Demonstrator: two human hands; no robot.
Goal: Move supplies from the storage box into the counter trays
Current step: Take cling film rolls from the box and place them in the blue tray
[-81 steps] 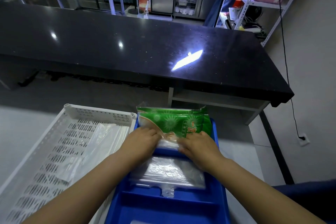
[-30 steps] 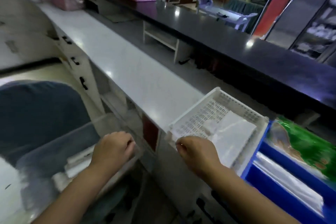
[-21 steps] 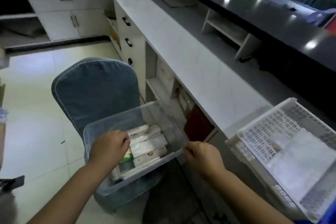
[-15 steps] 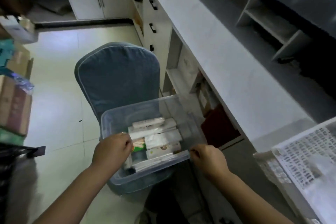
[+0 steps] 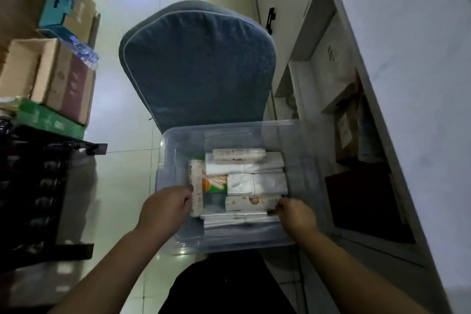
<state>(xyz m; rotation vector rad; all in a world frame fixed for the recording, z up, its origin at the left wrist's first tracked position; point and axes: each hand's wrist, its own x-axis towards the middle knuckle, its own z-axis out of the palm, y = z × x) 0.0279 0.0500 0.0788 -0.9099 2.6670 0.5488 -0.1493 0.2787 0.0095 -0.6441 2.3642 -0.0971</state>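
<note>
A clear plastic storage box [image 5: 303, 150] sits on a blue-grey chair, directly below me. Inside lie several white packets [image 5: 257, 182] and a green and orange packet [image 5: 214, 185]. My left hand [image 5: 165, 208] is inside the box at its left, fingers curled round a narrow white packet [image 5: 196, 186] that stands on edge. My right hand [image 5: 297, 215] is at the box's right front, fingers curled on the end of a flat white packet [image 5: 251, 202]. The counter trays are out of view.
The chair's blue-grey back [image 5: 198, 64] rises behind the box. The white counter [image 5: 413, 84] with open shelves below runs along the right. Cardboard boxes [image 5: 51, 76] and a dark rack [image 5: 38, 186] stand at the left on the tiled floor.
My view swung from the counter trays left and down to the storage box. Both hands left the green packet in the blue tray and reached into the box, taking hold of white packets.
</note>
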